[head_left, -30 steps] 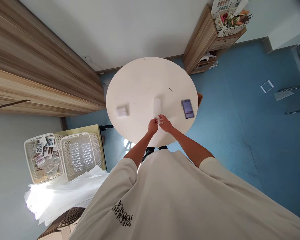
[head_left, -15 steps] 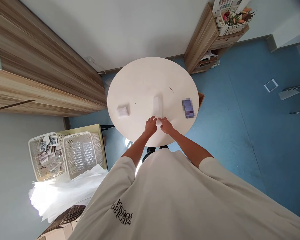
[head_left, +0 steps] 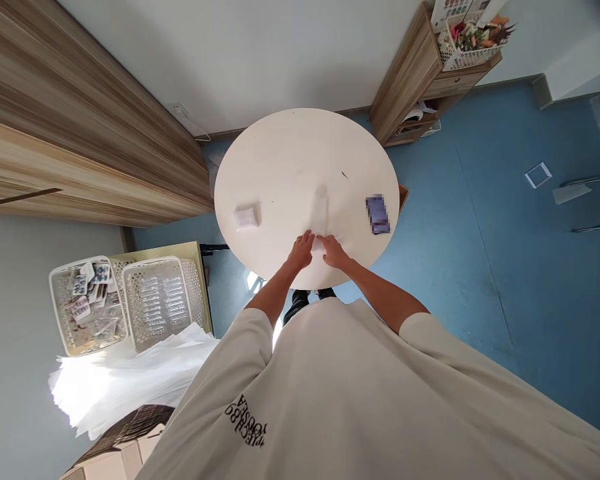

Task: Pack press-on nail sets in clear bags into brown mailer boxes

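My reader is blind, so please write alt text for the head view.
The left hand and right hand touch the near end of a pale, translucent item on a round table; a white pack lies left, a pixelated purple object right.

both hands (head_left: 301,251) at the near end of a whitish strip (head_left: 319,215) on a round pale table (head_left: 275,157)
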Action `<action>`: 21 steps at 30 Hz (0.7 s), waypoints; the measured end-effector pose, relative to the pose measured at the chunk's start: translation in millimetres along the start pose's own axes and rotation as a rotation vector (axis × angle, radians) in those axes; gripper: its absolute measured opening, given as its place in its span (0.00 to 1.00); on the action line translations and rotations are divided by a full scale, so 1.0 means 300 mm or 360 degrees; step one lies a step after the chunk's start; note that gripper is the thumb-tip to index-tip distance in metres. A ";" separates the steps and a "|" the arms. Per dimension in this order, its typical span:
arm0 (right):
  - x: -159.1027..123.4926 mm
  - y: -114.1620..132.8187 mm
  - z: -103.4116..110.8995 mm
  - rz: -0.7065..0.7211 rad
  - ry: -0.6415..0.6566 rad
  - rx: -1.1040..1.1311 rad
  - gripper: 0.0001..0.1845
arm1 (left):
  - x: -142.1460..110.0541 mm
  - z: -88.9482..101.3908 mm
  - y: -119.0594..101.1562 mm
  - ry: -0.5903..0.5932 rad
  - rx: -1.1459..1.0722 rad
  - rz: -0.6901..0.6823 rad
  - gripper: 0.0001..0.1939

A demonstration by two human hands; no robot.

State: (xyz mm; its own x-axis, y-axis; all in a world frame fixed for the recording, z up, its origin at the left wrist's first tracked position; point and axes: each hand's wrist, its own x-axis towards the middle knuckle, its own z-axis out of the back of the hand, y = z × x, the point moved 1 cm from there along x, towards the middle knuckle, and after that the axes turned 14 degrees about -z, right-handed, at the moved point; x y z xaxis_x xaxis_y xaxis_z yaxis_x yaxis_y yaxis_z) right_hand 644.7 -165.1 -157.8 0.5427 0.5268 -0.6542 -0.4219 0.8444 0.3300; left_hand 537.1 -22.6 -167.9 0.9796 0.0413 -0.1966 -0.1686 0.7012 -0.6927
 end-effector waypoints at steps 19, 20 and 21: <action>-0.105 -0.007 -0.087 0.0193 -0.0027 -0.0356 0.41 | -0.177 -0.037 -0.047 0.0125 0.0188 0.0097 0.42; -0.106 -0.006 -0.088 0.0188 -0.0034 -0.0370 0.41 | -0.177 -0.035 -0.047 0.0130 0.0197 0.0094 0.41; -0.107 -0.004 -0.089 0.0187 -0.0042 -0.0381 0.41 | -0.175 -0.032 -0.047 0.0134 0.0193 0.0096 0.41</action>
State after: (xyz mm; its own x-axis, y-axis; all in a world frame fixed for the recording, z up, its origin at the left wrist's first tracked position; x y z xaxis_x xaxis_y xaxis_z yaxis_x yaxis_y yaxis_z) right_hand 608.5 -185.6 -155.3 0.4972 0.6246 -0.6022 -0.6410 0.7322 0.2302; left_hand 486.9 -41.5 -154.4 0.9546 0.0296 -0.2963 -0.2074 0.7802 -0.5901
